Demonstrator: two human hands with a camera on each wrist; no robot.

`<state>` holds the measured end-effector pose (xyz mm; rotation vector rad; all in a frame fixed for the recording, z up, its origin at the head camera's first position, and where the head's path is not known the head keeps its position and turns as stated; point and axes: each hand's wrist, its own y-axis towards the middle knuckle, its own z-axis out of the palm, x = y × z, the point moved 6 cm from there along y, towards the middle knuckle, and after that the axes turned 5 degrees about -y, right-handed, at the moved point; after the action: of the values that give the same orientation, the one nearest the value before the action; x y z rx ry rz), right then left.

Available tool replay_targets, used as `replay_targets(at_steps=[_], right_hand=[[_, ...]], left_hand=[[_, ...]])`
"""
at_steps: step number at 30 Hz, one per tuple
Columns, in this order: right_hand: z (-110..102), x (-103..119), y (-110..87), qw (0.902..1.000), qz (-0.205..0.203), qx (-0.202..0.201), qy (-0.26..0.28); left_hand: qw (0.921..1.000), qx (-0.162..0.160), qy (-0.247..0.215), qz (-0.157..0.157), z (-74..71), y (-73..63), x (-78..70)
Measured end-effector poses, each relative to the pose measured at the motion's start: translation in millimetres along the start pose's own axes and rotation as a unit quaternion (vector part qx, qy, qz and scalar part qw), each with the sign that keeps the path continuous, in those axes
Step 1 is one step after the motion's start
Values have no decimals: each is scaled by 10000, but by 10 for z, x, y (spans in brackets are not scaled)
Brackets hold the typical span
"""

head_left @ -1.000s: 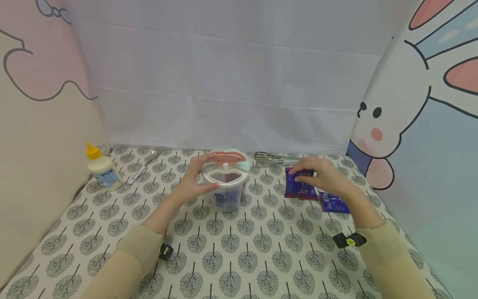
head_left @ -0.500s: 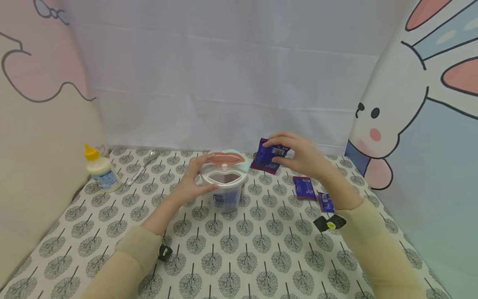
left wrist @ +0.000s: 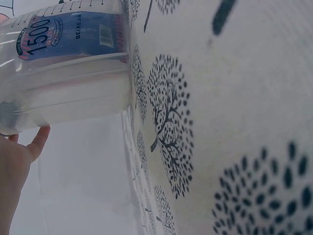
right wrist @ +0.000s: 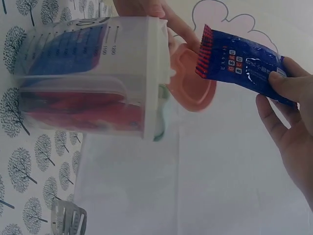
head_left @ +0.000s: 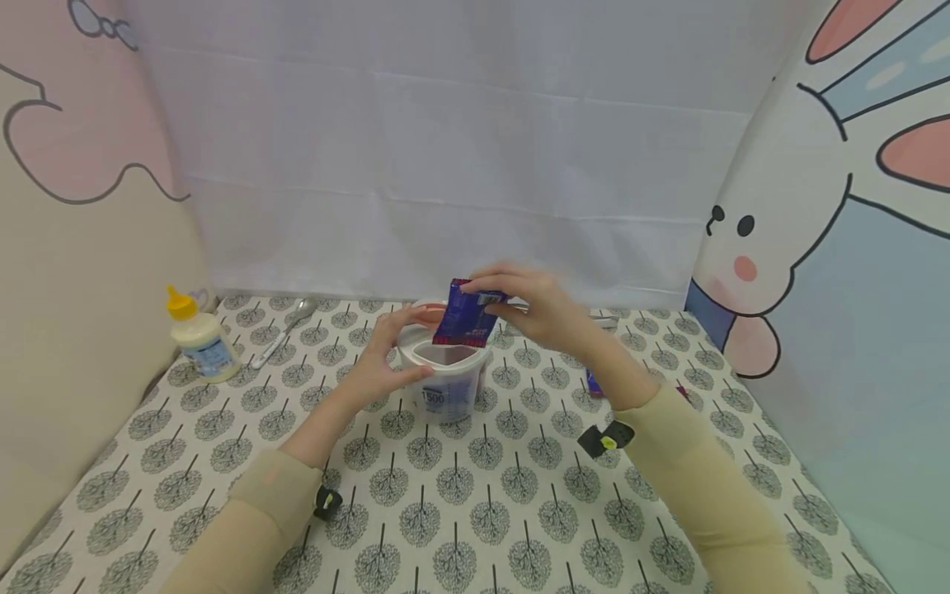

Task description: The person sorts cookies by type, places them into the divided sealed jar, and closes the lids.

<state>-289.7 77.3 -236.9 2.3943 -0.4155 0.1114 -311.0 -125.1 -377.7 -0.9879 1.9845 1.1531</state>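
Observation:
A clear plastic storage container (head_left: 449, 400) with a white lid stands on the table, its coral flap (right wrist: 191, 81) raised above a lid opening. My left hand (head_left: 382, 359) grips the container's top from the left, thumb at the front rim and fingers by the flap. My right hand (head_left: 545, 312) pinches a blue packet (head_left: 467, 318) by its upper end. That packet hangs tilted just above the lid opening, with its red-striped lower edge nearest the opening. Through the container's wall, a blue shape and something red (right wrist: 83, 110) show in the right wrist view.
Two more blue packets (head_left: 594, 384) lie at right, mostly hidden by my right arm. A slotted metal utensil (right wrist: 68, 218) lies behind the container. At left are a spoon (head_left: 285, 332) and a yellow-capped bottle (head_left: 204, 338). White curtains stand behind the patterned tablecloth (head_left: 456, 511).
My right hand has picked up a blue packet from the right and carried it left to above the container's opening. The left hand keeps its place on the container.

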Motion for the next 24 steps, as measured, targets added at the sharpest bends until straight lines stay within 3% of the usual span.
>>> replay_targets(at_steps=[6, 16, 20, 24], right_hand=[[234, -34, 4, 9994, -242, -212, 153], [599, -179, -190, 9986, -54, 178, -490], [697, -193, -260, 9987, -54, 131, -485], [798, -172, -330, 9989, -192, 329, -255]], left_hand=[[9995, 86, -168, 240, -12, -36, -288], [9999, 94, -117, 69, -11, -61, -307], [9999, 102, -69, 45, -11, -63, -307], [9999, 96, -33, -110, -9, -65, -297]])
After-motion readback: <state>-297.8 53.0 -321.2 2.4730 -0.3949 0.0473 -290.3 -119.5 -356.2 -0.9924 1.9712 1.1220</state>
